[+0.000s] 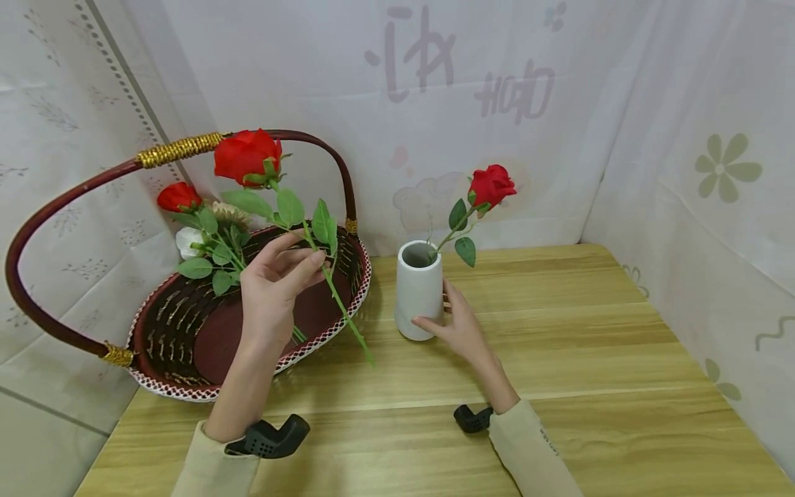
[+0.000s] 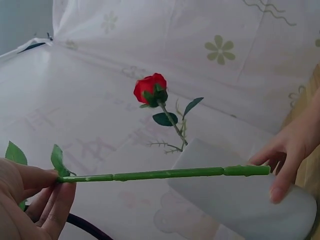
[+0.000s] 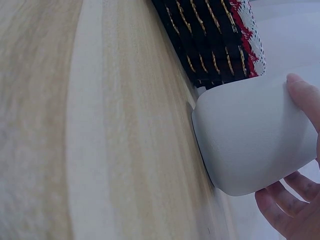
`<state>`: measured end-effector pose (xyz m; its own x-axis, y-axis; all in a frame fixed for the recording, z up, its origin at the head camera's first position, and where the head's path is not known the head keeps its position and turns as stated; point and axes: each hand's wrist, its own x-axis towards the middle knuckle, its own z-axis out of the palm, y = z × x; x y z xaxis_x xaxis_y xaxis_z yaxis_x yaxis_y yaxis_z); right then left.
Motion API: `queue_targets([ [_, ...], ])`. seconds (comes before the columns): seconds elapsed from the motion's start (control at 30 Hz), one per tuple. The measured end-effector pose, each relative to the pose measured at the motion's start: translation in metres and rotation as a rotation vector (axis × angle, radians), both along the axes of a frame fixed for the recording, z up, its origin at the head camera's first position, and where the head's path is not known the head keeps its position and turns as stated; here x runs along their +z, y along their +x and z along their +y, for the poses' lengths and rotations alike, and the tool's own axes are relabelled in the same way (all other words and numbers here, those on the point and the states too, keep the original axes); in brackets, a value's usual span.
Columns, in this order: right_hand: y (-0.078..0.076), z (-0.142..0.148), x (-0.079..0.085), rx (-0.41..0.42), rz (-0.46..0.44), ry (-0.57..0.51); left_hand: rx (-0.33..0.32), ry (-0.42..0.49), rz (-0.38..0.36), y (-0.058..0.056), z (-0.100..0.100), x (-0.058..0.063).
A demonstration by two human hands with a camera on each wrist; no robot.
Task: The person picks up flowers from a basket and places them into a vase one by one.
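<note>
Clearly, in the head view, we see the left hand [image 1: 273, 279] pinching the green stem of a long-stemmed rose [image 1: 248, 159] between thumb and fingers, its red bloom up before the basket handle [image 1: 180, 150] and its bare stem end slanting down past the rim. We find the right hand [image 1: 458, 324] gripping the white vase [image 1: 416, 300], thumb on the near face and fingers round the right side; the vase stands upright near the back edge of the worktop [image 1: 559, 331], and a shorter rose [image 1: 491, 186] leans out of its mouth to the right. We see the wicker basket [image 1: 186, 394] toward the back left corner of the worktop, with a small red flower [image 1: 179, 197], a white flower [image 1: 188, 243] and a beige flower [image 1: 231, 212] at its rear. In the left wrist view, we see the pinched stem running almost level, its cut end crossing in front of the vase; whether it touches, we cannot tell. In the right wrist view, we see the vase's base on the worktop, the thumb and fingers on opposite sides of it, and the basket's dark weave just beyond.
</note>
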<state>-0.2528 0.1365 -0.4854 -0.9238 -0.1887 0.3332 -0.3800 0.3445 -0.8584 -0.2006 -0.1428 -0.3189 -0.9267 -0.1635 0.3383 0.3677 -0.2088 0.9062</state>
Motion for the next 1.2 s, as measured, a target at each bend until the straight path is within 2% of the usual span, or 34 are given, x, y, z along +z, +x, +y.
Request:
queue_targets([
  [0.4,0.0,0.001,-0.001,-0.005,0.005,0.011,0.028,0.083,0.088,-0.01,0.006,0.009],
  [0.7,0.001,0.0,-0.001,0.001,0.008,0.005,0.028,0.141,0.17,-0.023,0.015,0.019],
  [1.2,0.0,0.001,-0.001,0.006,0.023,0.001,0.041,0.182,0.261,-0.039,0.027,0.031],
])
